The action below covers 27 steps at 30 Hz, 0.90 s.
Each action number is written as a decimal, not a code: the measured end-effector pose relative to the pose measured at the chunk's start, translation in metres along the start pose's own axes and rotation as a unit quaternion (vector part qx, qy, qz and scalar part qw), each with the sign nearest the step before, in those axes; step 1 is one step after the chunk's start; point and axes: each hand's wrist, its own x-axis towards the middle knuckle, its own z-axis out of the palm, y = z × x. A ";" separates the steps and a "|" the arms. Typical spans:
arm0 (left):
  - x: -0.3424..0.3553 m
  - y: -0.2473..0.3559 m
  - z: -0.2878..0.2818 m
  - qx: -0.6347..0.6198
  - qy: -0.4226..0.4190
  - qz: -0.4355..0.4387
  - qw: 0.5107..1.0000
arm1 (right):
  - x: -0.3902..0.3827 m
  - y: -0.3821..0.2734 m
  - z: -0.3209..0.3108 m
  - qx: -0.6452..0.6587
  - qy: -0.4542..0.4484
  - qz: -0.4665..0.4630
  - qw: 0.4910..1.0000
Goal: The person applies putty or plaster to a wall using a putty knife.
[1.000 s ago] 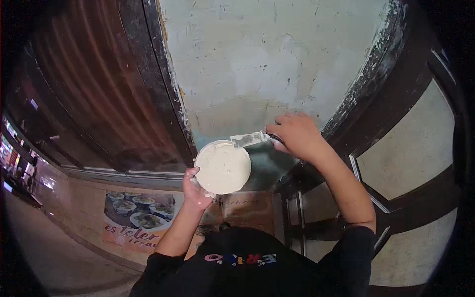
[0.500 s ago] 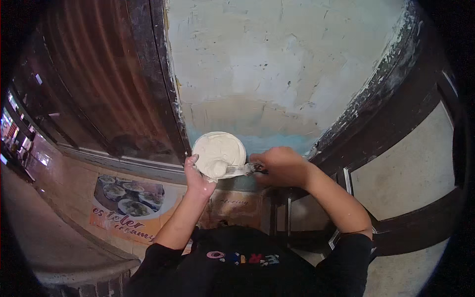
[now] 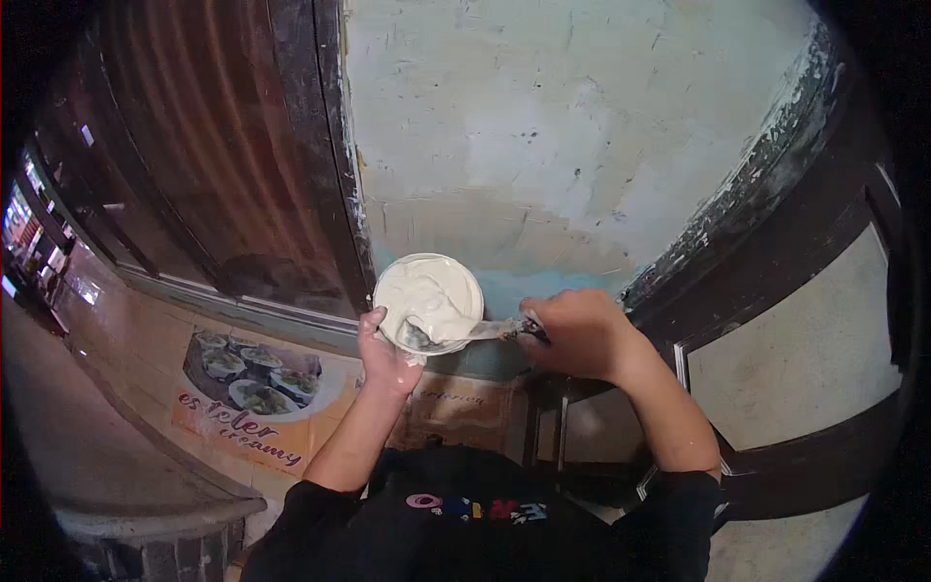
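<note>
My left hand (image 3: 385,359) grips a round white tub (image 3: 480,289) from its lower left side, thumb at the rim and fingers hidden beneath. Cream-white putty (image 3: 417,283) fills the tub, and a bare grey patch shows near its lower edge. My right hand (image 3: 580,335) is closed round the dark handle of a putty knife (image 3: 493,331). The knife reaches leftward over the rim, its blade end buried under a thick lump of putty. Smears of putty cover my left fingers and the knife near its handle.
Beyond the tub rises a patchy, pale plastered wall (image 3: 543,126) between a dark wooden frame (image 3: 335,175) and a dark post with flaking white edges (image 3: 747,189). A dark panelled door (image 3: 805,320) stands at right. A printed banner (image 3: 252,398) lies on the floor tiles.
The knife has pushed up a thick lump of putty, baring a grey patch in the tub. My right hand has shifted slightly right.
</note>
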 end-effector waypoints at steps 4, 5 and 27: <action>-0.007 -0.009 0.000 0.021 -0.010 -0.019 1.000 | 0.011 -0.007 0.037 -0.047 0.121 -0.017 0.991; -0.006 -0.007 -0.003 0.019 -0.026 -0.031 0.999 | 0.014 -0.010 0.041 -0.039 0.150 -0.018 0.988; -0.021 0.008 -0.011 -0.004 -0.043 -0.030 0.999 | -0.001 -0.016 0.022 0.018 0.048 -0.071 0.996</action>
